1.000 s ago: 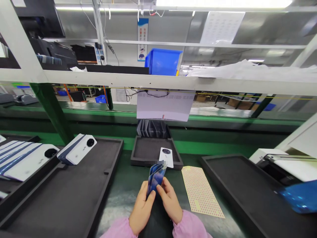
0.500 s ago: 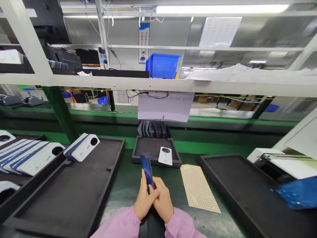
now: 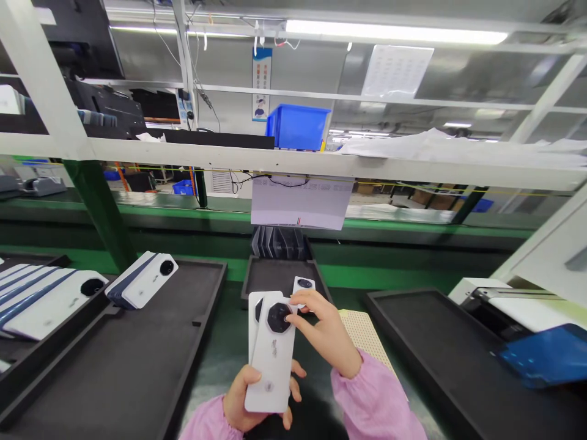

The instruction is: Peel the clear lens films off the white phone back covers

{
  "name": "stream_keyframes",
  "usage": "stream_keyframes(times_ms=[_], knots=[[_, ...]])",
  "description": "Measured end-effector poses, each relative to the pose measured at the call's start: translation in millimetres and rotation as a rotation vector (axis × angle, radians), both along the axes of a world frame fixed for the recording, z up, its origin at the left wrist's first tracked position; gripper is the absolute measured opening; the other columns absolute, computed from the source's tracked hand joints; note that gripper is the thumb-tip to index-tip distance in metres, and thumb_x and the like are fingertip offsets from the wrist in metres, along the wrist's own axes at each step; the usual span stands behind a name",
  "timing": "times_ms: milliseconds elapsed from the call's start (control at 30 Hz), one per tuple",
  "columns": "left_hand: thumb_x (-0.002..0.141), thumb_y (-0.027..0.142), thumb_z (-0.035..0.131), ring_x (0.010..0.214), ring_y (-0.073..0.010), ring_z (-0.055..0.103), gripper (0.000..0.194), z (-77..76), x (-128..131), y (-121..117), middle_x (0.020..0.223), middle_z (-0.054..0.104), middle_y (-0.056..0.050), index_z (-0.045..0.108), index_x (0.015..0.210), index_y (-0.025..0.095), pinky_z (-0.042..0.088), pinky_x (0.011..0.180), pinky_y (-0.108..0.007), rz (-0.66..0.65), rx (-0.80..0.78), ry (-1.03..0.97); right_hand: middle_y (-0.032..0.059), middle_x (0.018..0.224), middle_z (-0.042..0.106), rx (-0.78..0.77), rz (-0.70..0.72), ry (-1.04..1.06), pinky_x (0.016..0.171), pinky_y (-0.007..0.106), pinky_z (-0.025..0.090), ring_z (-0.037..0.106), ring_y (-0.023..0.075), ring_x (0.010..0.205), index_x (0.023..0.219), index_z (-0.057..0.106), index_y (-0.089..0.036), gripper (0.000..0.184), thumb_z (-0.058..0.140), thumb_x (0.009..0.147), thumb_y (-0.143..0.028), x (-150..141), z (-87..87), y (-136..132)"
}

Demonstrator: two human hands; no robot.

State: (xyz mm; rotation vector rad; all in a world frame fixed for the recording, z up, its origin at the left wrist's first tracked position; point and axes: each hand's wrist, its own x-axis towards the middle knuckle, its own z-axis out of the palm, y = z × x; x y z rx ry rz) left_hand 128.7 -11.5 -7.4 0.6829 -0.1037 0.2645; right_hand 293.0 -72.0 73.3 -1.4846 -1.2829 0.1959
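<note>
Two white phone back covers (image 3: 271,373), each with a round black camera ring, overlap at a slight angle in front of me. My left hand (image 3: 247,391) is closed around their lower part, thumb on the left edge and fingers showing past the right edge. My right hand (image 3: 323,327) pinches the front cover's upper right corner, beside the camera ring. Most of the rear cover is hidden behind the front one. Another white phone cover (image 3: 303,283) lies beyond my right hand in the small black tray (image 3: 261,275), partly hidden by my fingers.
A large black tray (image 3: 114,360) is at left, with a stack of white covers (image 3: 142,284) on its far edge. More covers (image 3: 46,305) stand farther left. A dotted sticker sheet (image 3: 362,333), a black tray (image 3: 426,342) and a blue sheet (image 3: 548,357) are at right.
The held covers were edge-on, showing blue, between both hands; now their white camera side faces me, fanned slightly. My right hand has moved up and right to the top corner.
</note>
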Motion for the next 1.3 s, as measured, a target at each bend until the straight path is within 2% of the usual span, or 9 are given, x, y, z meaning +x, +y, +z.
stream_keyframes(times_ms=[167,400,667,800,933,1067,1133,1200,1300], knots=[[0.063,0.031,0.051,0.075,-0.0212,0.06,0.055,0.2,0,2,0.105,0.058,-0.019,0.06,0.109,0.004,0.049,0.055,-0.029,-0.015,0.114,0.017,0.0033,0.09,0.059,-0.035,0.016,0.033,0.07,0.032,0.044,0.055,0.0186,0.086,0.08,0.064,-0.022,0.01,0.061,0.073,-0.016,-7,3.9,12],[0.058,0.03,0.057,0.057,-0.0169,0.062,0.06,-12.6,-3,7,0.099,0.061,-0.016,0.057,0.114,0.008,0.045,0.05,-0.026,-0.084,0.234,0.185,0.0017,0.089,0.059,-0.17,0.09,0.071,0.071,0.031,0.041,0.055,0.0175,0.085,0.075,0.06,-0.021,0.011,0.064,0.07,-0.011,5,12.7,2],[0.06,0.033,0.056,0.056,-0.0122,0.058,0.055,-0.9,-4,8,0.097,0.061,-0.012,0.059,0.11,0.011,0.041,0.055,-0.024,-0.024,0.454,0.303,0.001,0.085,0.057,-0.197,0.135,0.044,0.073,0.03,0.041,0.054,0.0173,0.085,0.07,0.056,-0.02,0.013,0.063,0.07,-0.009,13,16.3,-7],[0.062,0.036,0.056,0.052,-0.0114,0.056,0.054,-1.7,0,4,0.091,0.062,-0.014,0.06,0.108,0.007,0.041,0.051,-0.022,-0.031,0.382,0.276,0.0016,0.086,0.055,-0.157,0.143,-0.05,0.077,0.031,0.042,0.053,0.0168,0.086,0.068,0.054,-0.019,0.014,0.061,0.073,-0.009,12,15.8,-8],[0.067,0.04,0.049,0.055,-0.0166,0.06,0.055,-3.1,4,-1,0.091,0.063,-0.018,0.06,0.107,0.002,0.042,0.044,-0.023,-0.021,0.187,0.16,0.0063,0.094,0.054,-0.036,0.107,-0.332,0.081,0.036,0.042,0.049,0.0198,0.093,0.073,0.053,-0.018,0.014,0.052,0.08,-0.007,1,15.3,-12],[0.072,0.039,0.042,0.053,-0.0204,0.062,0.056,-10.1,3,-4,0.083,0.066,-0.02,0.06,0.105,-0.001,0.041,0.041,-0.024,-0.014,0.05,0.043,0.0051,0.078,0.057,-0.099,0.334,-0.575,0.071,0.032,0.043,0.051,0.0179,0.078,0.073,0.052,-0.017,0.016,0.045,0.085,-0.008,-12,20.7,-26],[0.073,0.034,0.041,0.058,-0.0216,0.064,0.05,-14.3,1,-5,0.08,0.068,-0.018,0.062,0.102,-0.001,0.042,0.044,-0.024,0.065,-0.032,0.036,0.0025,0.071,0.059,-0.175,0.451,-0.57,0.065,0.029,0.043,0.052,0.0158,0.07,0.072,0.053,-0.018,0.015,0.048,0.083,-0.008,-15,27.4,-36],[0.072,0.029,0.042,0.062,-0.0211,0.064,0.044,-15.5,-1,-4,0.079,0.069,-0.016,0.064,0.099,0.001,0.044,0.046,-0.024,0.129,-0.1,0.047,0.001,0.073,0.063,-0.21,0.55,-0.515,0.063,0.026,0.043,0.054,0.0141,0.067,0.079,0.055,-0.019,0.011,0.051,0.083,-0.009,-15,35.9,-45],[0.072,0.033,0.042,0.055,-0.0195,0.062,0.047,-9.1,-1,-4,0.083,0.068,-0.017,0.063,0.1,0.001,0.042,0.04,-0.024,0.03,-0.074,0.043,0.0011,0.077,0.067,-0.147,0.638,-0.43,0.063,0.023,0.045,0.058,0.0128,0.067,0.09,0.058,-0.02,0.011,0.051,0.086,-0.014,-6,46.2,-52]])
